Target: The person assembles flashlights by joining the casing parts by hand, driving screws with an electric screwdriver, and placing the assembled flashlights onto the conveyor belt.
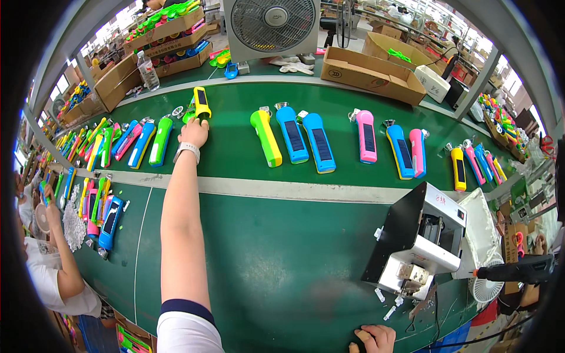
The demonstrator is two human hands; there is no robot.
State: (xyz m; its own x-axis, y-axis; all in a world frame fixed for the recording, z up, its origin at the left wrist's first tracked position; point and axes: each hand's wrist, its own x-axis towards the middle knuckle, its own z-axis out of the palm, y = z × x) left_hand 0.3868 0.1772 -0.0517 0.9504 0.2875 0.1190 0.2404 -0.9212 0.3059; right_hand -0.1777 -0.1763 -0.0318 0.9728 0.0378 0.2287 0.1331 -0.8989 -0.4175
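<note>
My left arm stretches far across the green table. At its end my left hand (193, 134) has its fingers closed on the near end of a green flashlight (189, 112); the grip is partly hidden. Right beside it is a yellow flashlight (202, 101) with a dark solar panel. At the lower edge of the picture, my right hand (376, 339) rests by the table's near edge with curled fingers; whatever is under them is hidden. A green flashlight with a yellow side (160, 142) lies left of my left hand, and a yellow-green one (266, 138) to its right.
Blue flashlights (292, 135) and a pink one (366, 136) lie along the far strip. A black-and-white machine (421, 235) stands at right, near a hot-air gun (518, 269). Behind are a fan (275, 26) and a cardboard box (371, 73). Another person (56, 276) sits at left.
</note>
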